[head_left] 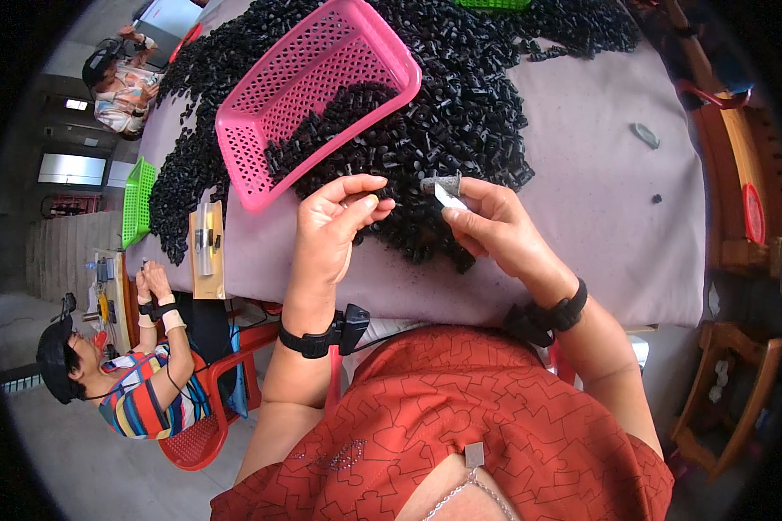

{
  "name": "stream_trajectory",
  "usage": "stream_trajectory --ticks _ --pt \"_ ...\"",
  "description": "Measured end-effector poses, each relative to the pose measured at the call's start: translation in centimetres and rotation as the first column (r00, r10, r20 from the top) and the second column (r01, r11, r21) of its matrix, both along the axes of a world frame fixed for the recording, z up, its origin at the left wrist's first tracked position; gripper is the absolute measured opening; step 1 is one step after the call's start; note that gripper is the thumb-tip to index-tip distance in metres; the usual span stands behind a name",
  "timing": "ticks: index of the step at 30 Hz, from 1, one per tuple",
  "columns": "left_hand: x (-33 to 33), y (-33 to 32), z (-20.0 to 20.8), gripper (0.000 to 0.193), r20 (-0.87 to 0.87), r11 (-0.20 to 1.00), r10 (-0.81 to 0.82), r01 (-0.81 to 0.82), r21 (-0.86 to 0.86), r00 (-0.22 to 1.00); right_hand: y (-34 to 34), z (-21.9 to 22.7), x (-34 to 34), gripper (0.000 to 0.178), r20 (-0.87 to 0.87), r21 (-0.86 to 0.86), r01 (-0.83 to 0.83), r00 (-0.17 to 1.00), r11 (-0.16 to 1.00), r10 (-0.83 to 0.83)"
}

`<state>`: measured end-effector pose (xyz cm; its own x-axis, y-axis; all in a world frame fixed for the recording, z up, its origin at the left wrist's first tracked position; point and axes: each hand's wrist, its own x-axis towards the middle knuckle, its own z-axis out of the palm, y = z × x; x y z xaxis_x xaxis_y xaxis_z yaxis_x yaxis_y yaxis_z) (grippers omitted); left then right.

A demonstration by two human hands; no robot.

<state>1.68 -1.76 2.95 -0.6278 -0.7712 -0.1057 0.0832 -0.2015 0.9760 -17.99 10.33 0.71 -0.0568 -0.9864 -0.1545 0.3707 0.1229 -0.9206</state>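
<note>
**Fine work at close quarters**

The left hand (330, 230) pinched what looked like a small black piece (385, 193) between thumb and index finger. Just to its right, and apart from it, the right hand (500, 227) pinched a flat white sliver (450, 200), with a grey tubular piece (441, 184) by the index finger; I couldn't tell whether the two were joined. To me the step in hand looked like working one piece at a time, and the next move seemed to call for a firm left pinch while the white edge met the piece.

Beyond the hands spread a great black heap (460, 113), a pink basket (408, 78) tilted in it with more pieces inside. On the right of the surface (591, 234) lay a grey oval object (644, 135). At the left, near a green basket (137, 204), a co-worker in stripes (152, 391) sat with both hands raised.
</note>
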Motion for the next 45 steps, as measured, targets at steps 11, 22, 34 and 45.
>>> stream_trajectory --ticks 11,22,34,45 --pt "-0.5 1.4 -0.3 0.022 -0.047 1.000 0.005 -0.004 0.017 0.999 -0.2 -0.1 0.1 0.011 0.014 0.005 -0.009 1.000 1.000 0.009" --pt "0.1 0.9 -1.9 0.034 -0.249 0.928 -0.021 0.112 0.357 0.968 -0.2 -0.1 0.0 0.012 0.000 -0.004 -0.021 1.000 1.000 0.021" --pt "-0.5 1.6 -2.7 0.031 -0.295 0.816 -0.021 0.187 0.547 0.955 0.3 0.9 0.0 0.051 0.086 -0.085 -0.211 0.972 0.974 0.218" --pt "-1.7 2.7 -3.1 0.021 -0.333 0.759 -0.047 0.250 0.601 0.942 0.4 0.1 0.1 0.055 0.115 -0.130 -0.269 0.952 0.954 0.284"
